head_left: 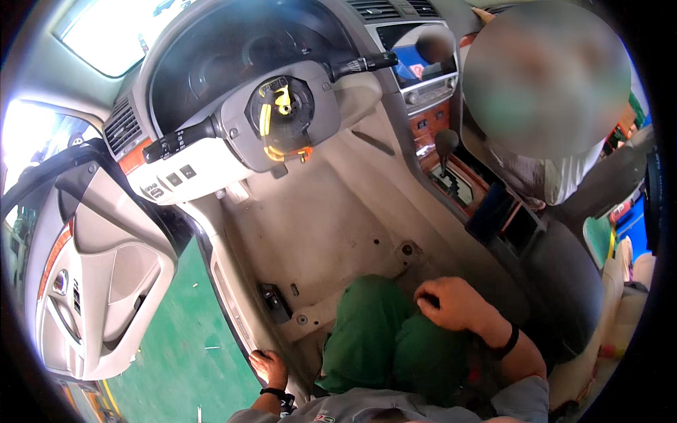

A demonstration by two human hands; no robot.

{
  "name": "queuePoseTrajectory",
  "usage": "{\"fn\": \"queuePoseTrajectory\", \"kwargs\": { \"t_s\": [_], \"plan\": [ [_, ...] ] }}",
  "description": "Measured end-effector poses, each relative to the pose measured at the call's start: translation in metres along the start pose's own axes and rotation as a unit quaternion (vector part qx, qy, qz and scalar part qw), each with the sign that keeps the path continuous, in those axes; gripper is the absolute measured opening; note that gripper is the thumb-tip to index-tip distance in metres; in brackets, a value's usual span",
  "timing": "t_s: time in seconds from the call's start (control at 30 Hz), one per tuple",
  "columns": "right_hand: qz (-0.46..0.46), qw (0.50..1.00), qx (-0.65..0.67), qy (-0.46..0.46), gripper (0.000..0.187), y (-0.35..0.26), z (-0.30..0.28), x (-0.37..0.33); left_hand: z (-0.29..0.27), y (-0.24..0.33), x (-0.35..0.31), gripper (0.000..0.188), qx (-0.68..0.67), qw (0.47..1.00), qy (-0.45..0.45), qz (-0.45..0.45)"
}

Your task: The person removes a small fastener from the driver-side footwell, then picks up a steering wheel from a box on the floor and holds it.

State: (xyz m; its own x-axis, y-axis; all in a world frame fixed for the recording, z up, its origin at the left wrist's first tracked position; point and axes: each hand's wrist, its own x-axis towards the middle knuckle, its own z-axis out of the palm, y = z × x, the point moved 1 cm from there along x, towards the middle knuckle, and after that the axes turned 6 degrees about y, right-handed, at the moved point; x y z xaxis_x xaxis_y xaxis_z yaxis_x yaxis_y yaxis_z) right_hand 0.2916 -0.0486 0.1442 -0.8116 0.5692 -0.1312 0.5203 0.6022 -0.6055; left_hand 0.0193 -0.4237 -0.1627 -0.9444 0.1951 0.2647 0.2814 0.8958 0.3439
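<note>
My left hand lies on the door sill at the lower left, fingers bent over its edge. My right hand rests on my knee in green trousers. Its fingers curl in a loose ring around a dark gap; I cannot make out anything in them. Ahead is the steering column, without a steering wheel. A round black hub piece with yellow parts sits on its end, between the left control stalk and the right control stalk.
The driver's door stands wide open over a green floor. Bare beige carpet with a bracket lies before me. At right are the gear lever, centre console and another person in light clothes.
</note>
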Motion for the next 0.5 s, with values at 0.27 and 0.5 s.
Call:
{"fn": "queuePoseTrajectory", "kwargs": {
  "t_s": [0.27, 0.5],
  "plan": [
    [-0.026, 0.998, 0.057, -0.026, 0.026, 0.015, 0.002, 0.018, 0.004, -0.007, -0.001, 0.021, 0.016, 1.0, -0.001, -0.006],
    [-0.043, 0.995, 0.054, -0.067, 0.026, 0.044, 0.012, 0.049, 0.004, -0.001, -0.002, 0.018, 0.01, 1.0, 0.005, 0.0]
  ]
}}
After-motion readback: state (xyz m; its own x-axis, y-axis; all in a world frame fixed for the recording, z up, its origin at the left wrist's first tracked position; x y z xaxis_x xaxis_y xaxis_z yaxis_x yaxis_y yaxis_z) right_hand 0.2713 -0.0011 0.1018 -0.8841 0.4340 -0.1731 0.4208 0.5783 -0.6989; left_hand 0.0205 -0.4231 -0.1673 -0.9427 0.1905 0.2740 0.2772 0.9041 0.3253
